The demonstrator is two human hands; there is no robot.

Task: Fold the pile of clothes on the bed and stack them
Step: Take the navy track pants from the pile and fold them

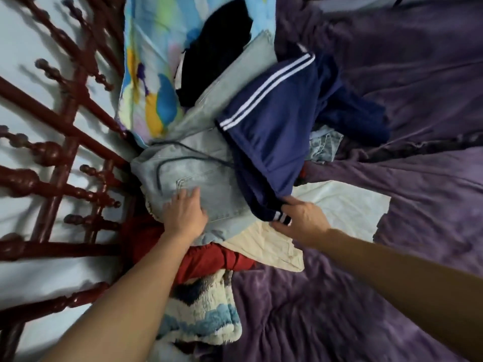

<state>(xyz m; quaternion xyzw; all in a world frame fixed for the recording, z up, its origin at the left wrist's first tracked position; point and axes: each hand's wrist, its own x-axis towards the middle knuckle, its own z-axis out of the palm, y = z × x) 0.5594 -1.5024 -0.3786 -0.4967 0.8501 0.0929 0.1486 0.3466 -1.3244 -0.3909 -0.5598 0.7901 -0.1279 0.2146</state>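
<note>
The red garment (209, 259) lies mostly hidden under the jeans (198, 176). The right hand's (300, 218) fingers (281, 226) are partly covered by navy cloth (266, 142). The whole picture is blurred.

A crumpled, unfolded pile lies on the left of the bed (379, 296): a navy garment (269, 131) with white stripes draped over pale jeans (198, 184), cream cloth (337, 202) and a red garment (209, 259) beneath, a black garment (217, 53) farther off.

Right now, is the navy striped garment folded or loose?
Loose: the navy striped garment lies crumpled over the jeans, its cuff pinched by the right hand.
</note>
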